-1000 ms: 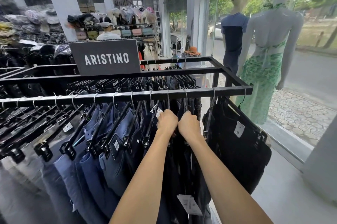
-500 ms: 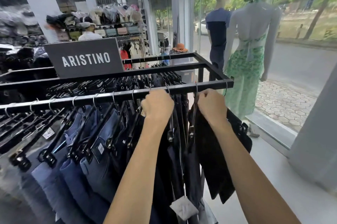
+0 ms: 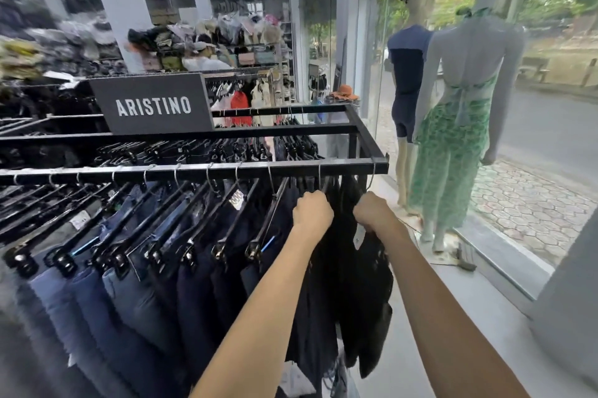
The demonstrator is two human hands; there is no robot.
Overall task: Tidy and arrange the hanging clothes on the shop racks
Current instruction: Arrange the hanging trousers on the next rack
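A black metal rack (image 3: 200,171) carries a row of jeans on black clip hangers, light blue jeans (image 3: 84,307) at the left, dark navy jeans (image 3: 200,294) in the middle and black trousers (image 3: 369,300) at the right end. My left hand (image 3: 312,210) is closed around a hanger top just under the rail, near the right end. My right hand (image 3: 372,211) grips the waistband and hanger of the black trousers beside it. The two fists are a small gap apart.
An ARISTINO sign (image 3: 152,104) stands on the rack's middle bar. Two mannequins (image 3: 453,125) stand at the glass shopfront to the right, on a raised ledge (image 3: 504,265). Shelves of bags and hats (image 3: 207,41) fill the back. A grey pillar (image 3: 569,316) is at the far right.
Both hands have dropped from the rail to just below it and drawn closer together. The jeans to the left now hang evenly spaced.
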